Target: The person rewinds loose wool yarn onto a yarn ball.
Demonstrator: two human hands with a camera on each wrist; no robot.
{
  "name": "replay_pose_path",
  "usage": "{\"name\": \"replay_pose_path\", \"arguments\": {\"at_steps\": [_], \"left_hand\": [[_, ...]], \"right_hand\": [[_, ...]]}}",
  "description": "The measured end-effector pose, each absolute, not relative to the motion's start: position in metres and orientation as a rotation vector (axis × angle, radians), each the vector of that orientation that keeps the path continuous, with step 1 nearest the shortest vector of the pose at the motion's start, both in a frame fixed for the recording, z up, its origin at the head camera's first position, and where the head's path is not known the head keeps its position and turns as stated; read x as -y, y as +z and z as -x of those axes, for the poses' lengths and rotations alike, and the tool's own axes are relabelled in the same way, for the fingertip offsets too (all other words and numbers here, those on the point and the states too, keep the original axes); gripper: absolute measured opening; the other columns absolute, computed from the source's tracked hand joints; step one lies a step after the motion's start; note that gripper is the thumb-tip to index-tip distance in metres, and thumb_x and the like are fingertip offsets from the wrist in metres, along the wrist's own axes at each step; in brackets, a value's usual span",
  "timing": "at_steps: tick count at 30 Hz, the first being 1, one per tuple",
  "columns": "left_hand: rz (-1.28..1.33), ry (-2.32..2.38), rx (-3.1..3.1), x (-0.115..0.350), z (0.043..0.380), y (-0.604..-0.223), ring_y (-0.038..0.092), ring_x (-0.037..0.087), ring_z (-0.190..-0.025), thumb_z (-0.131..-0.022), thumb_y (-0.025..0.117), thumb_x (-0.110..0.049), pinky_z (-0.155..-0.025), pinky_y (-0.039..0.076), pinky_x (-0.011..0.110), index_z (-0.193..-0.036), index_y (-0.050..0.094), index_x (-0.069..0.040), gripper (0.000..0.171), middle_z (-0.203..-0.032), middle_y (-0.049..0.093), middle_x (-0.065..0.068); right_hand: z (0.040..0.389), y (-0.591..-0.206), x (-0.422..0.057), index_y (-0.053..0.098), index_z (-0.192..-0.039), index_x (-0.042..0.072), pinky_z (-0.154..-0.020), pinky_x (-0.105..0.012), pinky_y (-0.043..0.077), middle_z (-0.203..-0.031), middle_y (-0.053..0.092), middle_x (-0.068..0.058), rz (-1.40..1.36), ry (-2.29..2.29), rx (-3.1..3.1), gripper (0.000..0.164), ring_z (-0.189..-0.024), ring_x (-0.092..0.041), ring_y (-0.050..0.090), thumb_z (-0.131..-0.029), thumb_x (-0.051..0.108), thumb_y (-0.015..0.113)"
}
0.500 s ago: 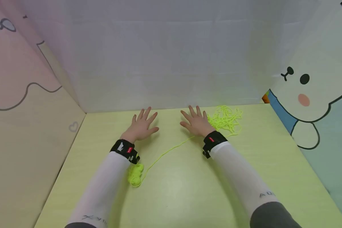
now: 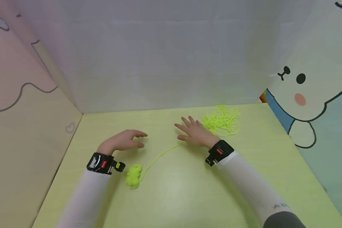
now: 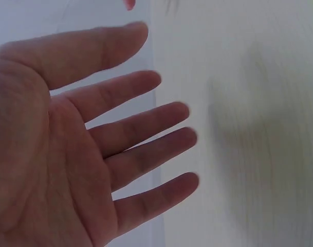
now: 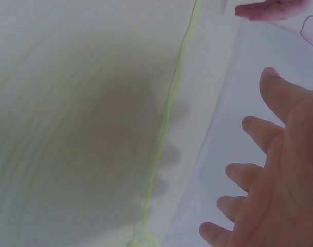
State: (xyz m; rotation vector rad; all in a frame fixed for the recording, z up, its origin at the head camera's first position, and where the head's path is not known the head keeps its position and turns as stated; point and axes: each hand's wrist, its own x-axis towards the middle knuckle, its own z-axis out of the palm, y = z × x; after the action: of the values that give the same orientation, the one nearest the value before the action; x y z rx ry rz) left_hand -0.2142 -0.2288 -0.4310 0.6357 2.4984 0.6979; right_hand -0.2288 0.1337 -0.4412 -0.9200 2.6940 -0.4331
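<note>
A small wound ball of neon yellow-green yarn (image 2: 134,176) lies on the table, just below and right of my left wrist in the head view. From it a single strand (image 2: 161,155) runs up under my right hand toward a loose tangle of the same yarn (image 2: 223,120) at the back right. My left hand (image 2: 122,140) hovers over the table with thumb and fingers apart, holding nothing; its bare palm shows in the left wrist view. Fingers spread, my right hand (image 2: 198,134) is above the strand beside the tangle, also holding nothing.
The pale wooden table (image 2: 171,196) meets a white sheet (image 2: 171,63) at its back edge. Printed panels with cartoon drawings stand along the left and right sides. Black camera straps (image 2: 220,152) circle both wrists.
My left hand has drawn back and to the left, turning sideways. The right hand has come back slightly toward me. The yarn keeps its place on the table.
</note>
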Motion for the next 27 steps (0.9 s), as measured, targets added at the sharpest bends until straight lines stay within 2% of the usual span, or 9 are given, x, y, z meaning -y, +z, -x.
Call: {"name": "replay_pose_path", "arguments": {"at_steps": [3, 6, 15, 19, 22, 27], "left_hand": [[-0.624, 0.711, -2.436, 0.241, 0.200, -0.430, 0.061, 0.033, -0.130, -0.099, 0.077, -0.034, -0.108, 0.049, 0.056, -0.145, 0.065, -0.009, 0.053, -0.137, 0.069, 0.010], [-0.642, 0.745, -2.399, 0.249, 0.184, -0.432, 0.065, 0.030, -0.118, -0.094, 0.085, -0.027, -0.100, 0.053, 0.050, -0.138, 0.070, -0.008, 0.050, -0.124, 0.071, 0.007], [-0.615, 0.866, -2.309, 0.258, 0.148, -0.446, 0.064, 0.019, -0.085, -0.084, 0.092, -0.011, -0.074, 0.054, 0.031, -0.134, 0.072, -0.011, 0.053, -0.113, 0.067, 0.002], [-0.650, 0.819, -2.319, 0.253, 0.144, -0.448, 0.061, 0.016, -0.084, -0.084, 0.091, -0.008, -0.074, 0.053, 0.031, -0.128, 0.075, -0.012, 0.047, -0.104, 0.067, -0.005], [-0.674, 0.789, -2.331, 0.251, 0.144, -0.450, 0.060, 0.015, -0.086, -0.084, 0.091, -0.006, -0.077, 0.053, 0.032, -0.117, 0.078, -0.013, 0.037, -0.098, 0.067, -0.008], [-0.731, 0.818, -2.337, 0.251, 0.145, -0.450, 0.064, 0.014, -0.091, -0.087, 0.090, -0.013, -0.080, 0.055, 0.033, -0.104, 0.075, -0.019, 0.024, -0.098, 0.069, -0.010]], "right_hand": [[0.223, -0.442, -0.137, 0.039, -0.167, 0.016, -0.126, -0.068, 0.016, -0.173, 0.021, -0.026, 0.951, -0.496, -2.650, 0.064, -0.159, -0.052, 0.011, -0.113, 0.047, 0.050], [0.217, -0.444, -0.137, 0.044, -0.165, 0.013, -0.126, -0.066, 0.020, -0.171, 0.027, -0.027, 0.961, -0.567, -2.616, 0.061, -0.159, -0.051, 0.015, -0.113, 0.044, 0.053], [0.201, -0.448, -0.127, 0.055, -0.158, 0.013, -0.127, -0.057, 0.025, -0.169, 0.037, -0.021, 1.005, -0.690, -2.601, 0.053, -0.160, -0.044, 0.020, -0.112, 0.039, 0.057], [0.195, -0.451, -0.123, 0.054, -0.159, 0.015, -0.127, -0.056, 0.026, -0.170, 0.035, -0.019, 1.030, -0.698, -2.587, 0.053, -0.161, -0.040, 0.021, -0.113, 0.042, 0.056], [0.191, -0.452, -0.120, 0.054, -0.159, 0.016, -0.127, -0.054, 0.026, -0.170, 0.035, -0.019, 1.039, -0.711, -2.585, 0.053, -0.161, -0.038, 0.021, -0.113, 0.041, 0.055], [0.185, -0.449, -0.118, 0.056, -0.157, 0.013, -0.127, -0.054, 0.025, -0.169, 0.038, -0.019, 1.043, -0.760, -2.586, 0.051, -0.161, -0.039, 0.021, -0.112, 0.037, 0.057]]}}
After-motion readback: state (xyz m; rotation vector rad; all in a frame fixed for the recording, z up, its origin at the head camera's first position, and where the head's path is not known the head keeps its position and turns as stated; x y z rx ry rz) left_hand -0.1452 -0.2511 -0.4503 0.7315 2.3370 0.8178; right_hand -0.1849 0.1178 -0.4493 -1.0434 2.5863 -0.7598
